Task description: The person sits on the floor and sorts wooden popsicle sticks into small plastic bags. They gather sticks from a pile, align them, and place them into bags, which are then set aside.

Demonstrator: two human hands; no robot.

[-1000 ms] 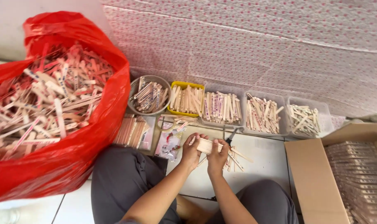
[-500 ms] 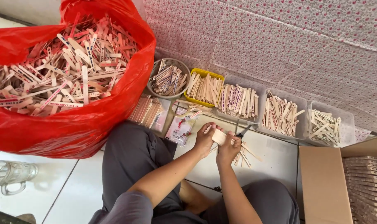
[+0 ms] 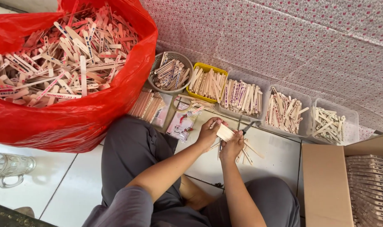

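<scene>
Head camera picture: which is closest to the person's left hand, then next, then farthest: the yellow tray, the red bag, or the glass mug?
From the left hand:
1. Yellow tray, just above by the wall.
2. Red bag, off to the left.
3. Glass mug, far left on the floor.

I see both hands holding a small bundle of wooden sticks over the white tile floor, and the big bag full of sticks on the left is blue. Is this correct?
Not quite: the big bag full of sticks is red, not blue, as the head view shows. The rest holds: the left hand and the right hand hold a small bundle of wooden sticks over the white tile floor.
</scene>
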